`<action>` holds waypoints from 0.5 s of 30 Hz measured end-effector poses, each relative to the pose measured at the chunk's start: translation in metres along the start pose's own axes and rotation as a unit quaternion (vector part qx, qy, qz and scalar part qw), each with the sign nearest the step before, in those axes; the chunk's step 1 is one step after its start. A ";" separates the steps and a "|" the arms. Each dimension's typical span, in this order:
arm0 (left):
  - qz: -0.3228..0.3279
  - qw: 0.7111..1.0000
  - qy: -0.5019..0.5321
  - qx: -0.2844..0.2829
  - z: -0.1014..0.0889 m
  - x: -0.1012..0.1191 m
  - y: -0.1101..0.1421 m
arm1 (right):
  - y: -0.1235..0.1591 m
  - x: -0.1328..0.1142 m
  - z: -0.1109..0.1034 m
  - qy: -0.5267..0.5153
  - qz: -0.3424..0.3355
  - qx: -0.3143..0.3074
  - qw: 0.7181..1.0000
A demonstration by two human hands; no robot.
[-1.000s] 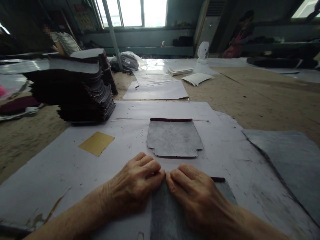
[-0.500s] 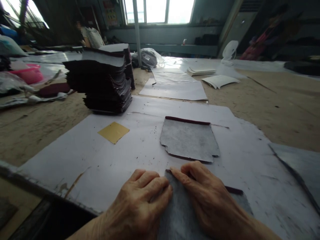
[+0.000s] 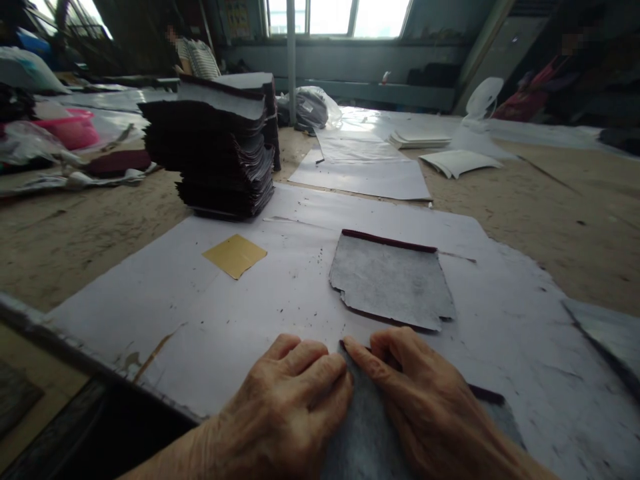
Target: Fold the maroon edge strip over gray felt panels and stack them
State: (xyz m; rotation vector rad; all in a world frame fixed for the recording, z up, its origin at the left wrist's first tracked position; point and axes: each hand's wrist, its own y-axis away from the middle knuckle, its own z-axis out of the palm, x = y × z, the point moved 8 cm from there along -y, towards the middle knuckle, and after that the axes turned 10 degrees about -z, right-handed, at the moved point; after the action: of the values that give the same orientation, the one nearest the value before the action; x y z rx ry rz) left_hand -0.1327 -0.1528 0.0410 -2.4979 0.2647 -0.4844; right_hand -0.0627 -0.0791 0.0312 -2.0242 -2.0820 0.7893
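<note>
Between my two hands lies a grey-backed fabric piece (image 3: pixel 365 427) with a dark edge, flat on a white sheet. My left hand (image 3: pixel 293 403) has its fingers bent and pressed together on the piece's left edge. My right hand (image 3: pixel 423 393) grips the far edge, its index finger at the dark corner and its other fingers curled; the fingertips are partly hidden. Under the right wrist another grey piece with a dark maroon strip (image 3: pixel 487 395) sticks out. Just beyond the hands rests a similar notched grey piece (image 3: pixel 393 280), its far edge folded over in maroon.
A tall stack of dark pieces (image 3: pixel 220 153) stands at the back left of the white sheet (image 3: pixel 260 307). Nearer lies a yellow square card (image 3: pixel 235 255). Another grey piece (image 3: pixel 607 333) is at the right. Farther off are white sheets (image 3: pixel 370 175), a pink basin (image 3: pixel 75 130) and two people.
The view has shifted slightly, so most things sit a little farther right. Both hands keep nearly the same hold on the fabric piece.
</note>
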 end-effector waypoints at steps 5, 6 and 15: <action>0.002 1.000 0.002 -0.018 0.000 0.001 0.000 | -0.003 -0.001 -0.002 0.013 0.002 0.005 1.000; 0.002 1.000 0.004 -0.024 -0.001 0.002 0.000 | -0.004 -0.002 -0.002 0.015 0.003 0.007 1.000; -0.068 0.988 0.014 -0.134 0.000 0.003 -0.003 | 0.000 0.002 -0.004 -0.018 0.007 0.035 0.999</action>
State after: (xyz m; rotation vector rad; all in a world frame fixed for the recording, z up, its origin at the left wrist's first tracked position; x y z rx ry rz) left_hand -0.1293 -0.1508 0.0436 -2.7871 0.1804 -0.5724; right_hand -0.0612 -0.0756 0.0345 -2.0040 -2.0322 0.8940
